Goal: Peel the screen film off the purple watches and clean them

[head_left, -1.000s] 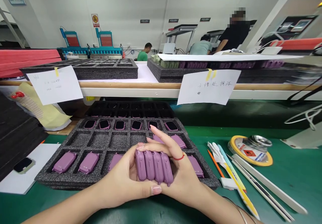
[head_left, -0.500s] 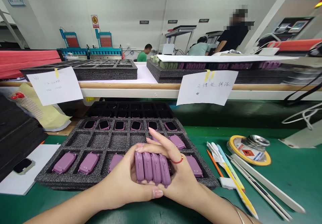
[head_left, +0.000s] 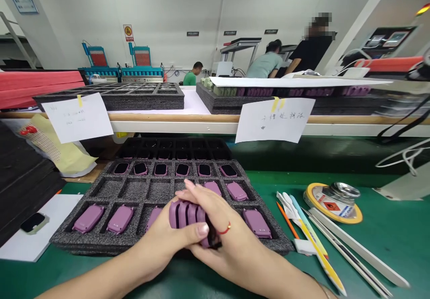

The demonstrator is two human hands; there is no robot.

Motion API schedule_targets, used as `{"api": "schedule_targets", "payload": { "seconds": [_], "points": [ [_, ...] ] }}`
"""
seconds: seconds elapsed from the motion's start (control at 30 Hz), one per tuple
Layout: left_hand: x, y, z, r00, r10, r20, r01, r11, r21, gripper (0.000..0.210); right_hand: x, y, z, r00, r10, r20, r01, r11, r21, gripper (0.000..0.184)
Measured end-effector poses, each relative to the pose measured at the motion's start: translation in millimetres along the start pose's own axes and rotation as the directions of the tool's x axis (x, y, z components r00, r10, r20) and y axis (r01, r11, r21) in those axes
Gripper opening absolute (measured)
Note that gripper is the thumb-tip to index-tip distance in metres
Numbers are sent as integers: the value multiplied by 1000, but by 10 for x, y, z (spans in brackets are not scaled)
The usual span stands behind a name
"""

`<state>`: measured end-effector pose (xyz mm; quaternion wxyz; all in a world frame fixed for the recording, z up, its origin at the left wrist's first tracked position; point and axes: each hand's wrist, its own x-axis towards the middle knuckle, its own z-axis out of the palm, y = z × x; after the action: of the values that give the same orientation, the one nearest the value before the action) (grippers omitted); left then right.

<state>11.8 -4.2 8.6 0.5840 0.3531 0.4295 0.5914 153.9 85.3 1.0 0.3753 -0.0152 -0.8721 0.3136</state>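
Between my two hands is a row of several purple smartwatch cases (head_left: pixel 183 214), pressed side by side. My left hand (head_left: pixel 161 240) is wrapped round them from the left, its thumb lying across their near side. From the right, my right hand (head_left: pixel 221 216) closes over them, fingers reaching across the top and covering part of the row. Both hands are above the front of a black foam tray (head_left: pixel 101 241). In the tray's front row lie purple watch cases, back side up, such as one at the left (head_left: pixel 88 218). A farther row holds watches with dark screens facing up (head_left: pixel 160 170).
To the right lie white and coloured pens (head_left: pixel 307 231), long white strips (head_left: pixel 359 247) and a yellow tape roll (head_left: pixel 312 202) with a metal-topped container. On the left, a green watch (head_left: pixel 33 223) rests on white paper. A shelf edge (head_left: pixel 174 125) spans the back; people are beyond it.
The held cases have turned and tilted between my hands. My right hand has rolled over them, hiding more, and my left thumb has moved up onto them.
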Motion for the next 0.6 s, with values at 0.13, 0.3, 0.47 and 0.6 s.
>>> {"api": "schedule_targets", "payload": {
  "seconds": [0.13,0.3,0.47,0.6],
  "points": [
    [7,44,-61,971,-105,217,163,948,-274,35,44,-84,-178,982,189,-7,-183,958,221,58],
    [31,-6,-103,963,-90,252,185,905,-382,31,114,-110,-288,968,242,61,-249,918,310,25],
    [25,-32,-123,964,-135,228,216,899,-381,28,128,-125,-282,977,211,-12,-200,943,266,14],
    [20,-14,-122,966,-90,243,179,910,-374,30,97,-164,-264,935,91,-343,-45,989,139,10]
  ]
}}
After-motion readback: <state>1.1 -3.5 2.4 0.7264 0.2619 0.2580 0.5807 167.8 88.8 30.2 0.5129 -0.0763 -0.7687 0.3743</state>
